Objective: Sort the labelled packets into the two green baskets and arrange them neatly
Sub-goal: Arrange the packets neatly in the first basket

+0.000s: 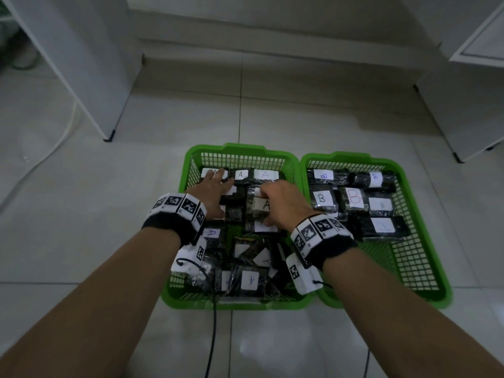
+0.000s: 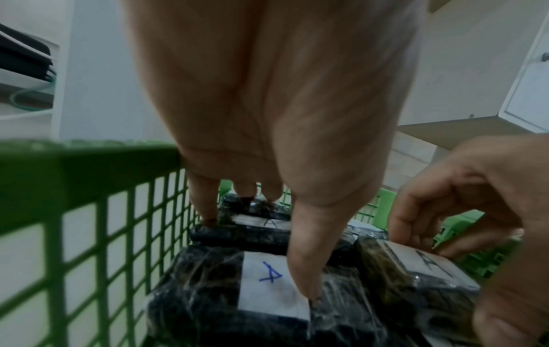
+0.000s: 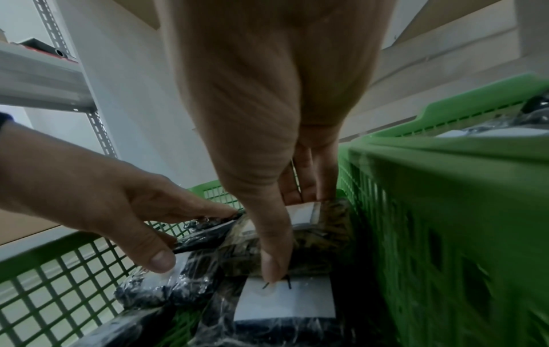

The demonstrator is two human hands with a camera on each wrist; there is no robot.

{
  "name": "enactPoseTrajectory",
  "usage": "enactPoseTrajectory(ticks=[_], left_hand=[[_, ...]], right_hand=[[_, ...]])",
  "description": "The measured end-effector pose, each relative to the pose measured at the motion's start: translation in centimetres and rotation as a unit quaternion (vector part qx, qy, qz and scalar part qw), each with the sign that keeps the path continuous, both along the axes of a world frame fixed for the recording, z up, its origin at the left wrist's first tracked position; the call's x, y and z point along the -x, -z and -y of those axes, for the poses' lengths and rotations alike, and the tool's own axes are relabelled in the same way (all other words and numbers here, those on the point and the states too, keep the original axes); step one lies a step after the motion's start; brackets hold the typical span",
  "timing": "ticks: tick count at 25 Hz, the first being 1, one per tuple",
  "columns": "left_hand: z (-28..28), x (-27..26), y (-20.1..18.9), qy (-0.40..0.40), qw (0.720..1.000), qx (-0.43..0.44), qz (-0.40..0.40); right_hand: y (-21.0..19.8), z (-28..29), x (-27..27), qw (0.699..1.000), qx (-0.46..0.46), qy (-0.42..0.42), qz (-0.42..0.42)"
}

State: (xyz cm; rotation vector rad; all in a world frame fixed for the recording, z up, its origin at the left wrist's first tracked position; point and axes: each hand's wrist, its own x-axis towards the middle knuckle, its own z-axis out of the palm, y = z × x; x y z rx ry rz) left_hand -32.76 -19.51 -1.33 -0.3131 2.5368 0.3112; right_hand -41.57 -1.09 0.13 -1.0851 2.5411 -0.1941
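Two green baskets stand side by side on the floor. The left basket [image 1: 240, 148] holds dark packets labelled A, tidy in the far row and jumbled nearer me. The right basket [image 1: 351, 156] holds packets labelled B [image 1: 321, 198] in rows. My left hand [image 1: 215, 186] lies flat with straight fingers on the far-left A packets; its thumb presses a blue-lettered A packet [image 2: 267, 281]. My right hand [image 1: 270, 205] grips a brownish A packet [image 1: 260, 211] in the middle of the left basket, the thumb on its near edge and the fingers over its far edge [image 3: 323, 234].
A white cabinet leg [image 1: 109, 137] stands far left and a white unit's leg [image 1: 458, 159] far right. A pale cable [image 1: 54, 143] crosses the tiles on the left. Black cords [image 1: 212, 336] trail from my wrists. The near half of the right basket shows bare mesh [image 1: 403, 263].
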Motion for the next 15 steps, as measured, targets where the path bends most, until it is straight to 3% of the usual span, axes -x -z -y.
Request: enactPoseTrajectory(ticks=[4,6,8,9,11,13,15], left_hand=[[-0.7,-0.1,-1.2,-0.009,0.999,-0.017,-0.028],[-1.1,-1.1,-1.8,-0.027,0.992,-0.033,-0.119],[-1.5,-2.3,-2.5,-0.051,0.967,-0.052,-0.244],[-1.9,-3.1,-2.8,-0.054,0.962,-0.067,-0.261],[-3.1,-3.4,-3.9,-0.025,0.972,-0.096,-0.213],[-4.9,-2.9,-4.3,-0.019,0.985,-0.125,-0.117],[-6.4,-2.3,-3.6,-0.009,0.988,-0.147,-0.045]], right_hand=[[-0.9,0.6,0.1,1.0,-0.012,-0.001,-0.005],[-1.9,1.4,0.4,0.999,-0.016,-0.012,-0.046],[-3.0,2.3,0.6,0.997,0.017,0.013,-0.072],[-3.3,2.6,0.4,0.998,0.02,0.024,-0.058],[-4.1,2.4,0.2,0.999,-0.039,0.026,-0.006],[-4.2,1.4,-0.2,0.988,-0.145,-0.005,0.047],[-3.3,0.3,-1.2,0.979,-0.19,-0.015,0.072]])
